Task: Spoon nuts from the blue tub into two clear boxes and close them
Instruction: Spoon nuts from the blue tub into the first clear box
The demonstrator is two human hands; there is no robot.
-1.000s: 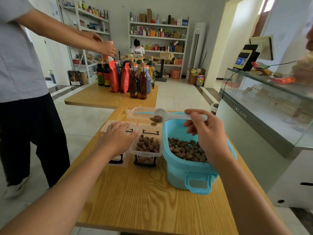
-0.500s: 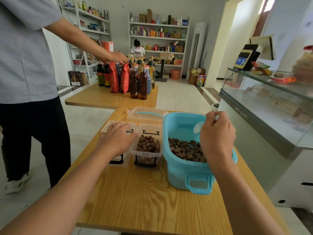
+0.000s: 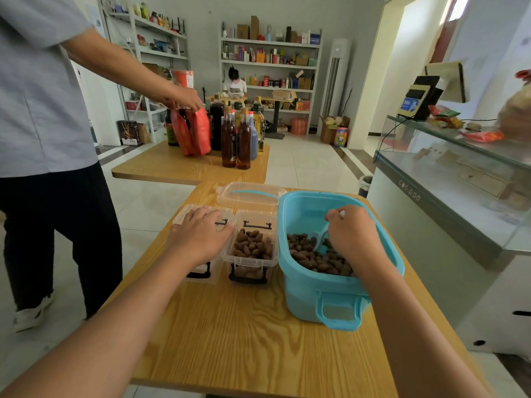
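Right hand (image 3: 352, 235): fingers curled round the handle of a pale spoon (image 3: 321, 238), whose bowl dips down and to the left into the nuts (image 3: 310, 255); the spoon's long axis runs from far right to near left. The hand sits inside the blue tub (image 3: 342, 288), near its right wall, with open room toward the tub's far end, where the floor is bare of nuts.

Left hand (image 3: 201, 235): fingers straight and slightly spread, pressing flat on the lid of the left clear box (image 3: 201, 275), which lies at the table's left edge. Touching it on the right is the open clear box (image 3: 252, 254), filled with nuts nearly to the rim, long axis near to far, black latch on its near end. This box stands just beside the tub's left wall.

A loose clear lid (image 3: 251, 193) lies at the far edge of the wooden table (image 3: 244, 340). The near half of the table is bare wood. The tub's long axis also runs near to far, handle facing near.

Far left: a standing person (image 3: 43, 110) grips a red pouch (image 3: 192, 130) on a second table.
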